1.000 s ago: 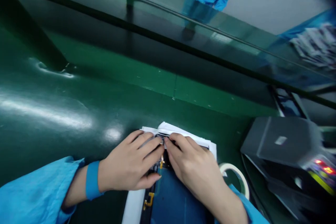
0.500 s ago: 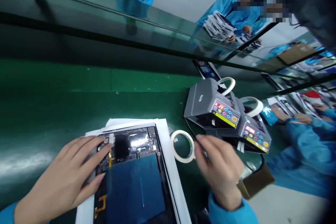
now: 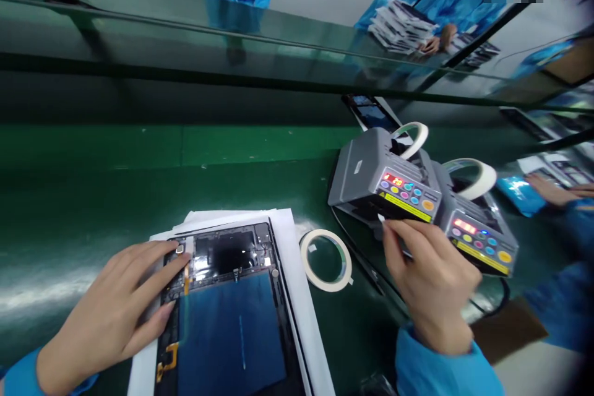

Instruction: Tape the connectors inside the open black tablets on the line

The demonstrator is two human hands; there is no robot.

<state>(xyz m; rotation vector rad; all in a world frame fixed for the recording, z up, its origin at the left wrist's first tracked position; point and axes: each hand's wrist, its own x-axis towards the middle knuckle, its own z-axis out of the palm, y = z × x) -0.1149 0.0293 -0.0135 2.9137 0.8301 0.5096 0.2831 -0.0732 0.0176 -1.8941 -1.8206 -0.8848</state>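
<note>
My left hand (image 3: 118,303) lies with its fingers stretched out over the upper left corner of an opened tablet (image 3: 229,322). Its fingertips touch the circuit board beside a white strip (image 3: 189,246) and an orange flex cable (image 3: 186,278). The tablet rests on white sheets (image 3: 304,315), its large dark battery facing up. Over on the right, my right hand (image 3: 429,275) has thumb and forefinger pinched on a small piece of white tape (image 3: 381,218), at the front of the nearer grey tape dispenser (image 3: 366,167).
Beside the tablet lies a roll of cream tape (image 3: 344,272), with a black cable (image 3: 371,272) to its right. A second tape dispenser (image 3: 482,223) adjoins the first. Another tablet (image 3: 374,112) lies behind them. A glass shelf (image 3: 153,31) spans the back; co-workers in blue sit beyond.
My right hand has moved right and up from beside the tape roll to the dispenser's front and has taken the tape piece. My left hand stays on the tablet. The view has shifted slightly.
</note>
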